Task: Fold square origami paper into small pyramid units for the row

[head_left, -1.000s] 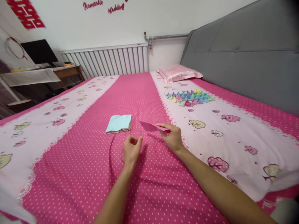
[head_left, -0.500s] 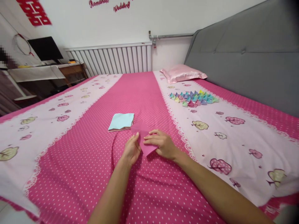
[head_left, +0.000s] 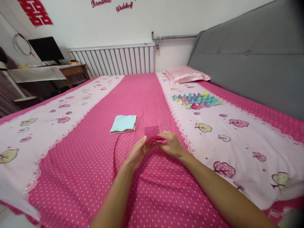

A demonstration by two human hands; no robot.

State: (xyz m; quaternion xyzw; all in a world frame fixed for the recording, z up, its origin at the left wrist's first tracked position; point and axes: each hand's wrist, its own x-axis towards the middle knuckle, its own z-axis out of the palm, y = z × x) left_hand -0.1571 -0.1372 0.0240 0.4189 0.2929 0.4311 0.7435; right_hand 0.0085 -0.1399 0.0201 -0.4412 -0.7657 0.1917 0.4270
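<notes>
A pink sheet of paper is held between my two hands above the dotted bedspread, its near part folded over and its far part standing up. My left hand grips the left side, thumb on top. On the right side, my right hand pinches the folded edge, its fingertips partly hidden behind the paper. Just beyond my left hand lies a stack of square paper with a light blue sheet on top.
Several small folded paper pieces in many colours stand in rows at the right. Behind them lies a pink pillow by the grey headboard. A radiator lines the far wall; a desk with a monitor stands at the left.
The pink paper has turned from a diagonal, flatter position to one with its near part folded over. My hands have shifted slightly and now pinch it at both sides.
</notes>
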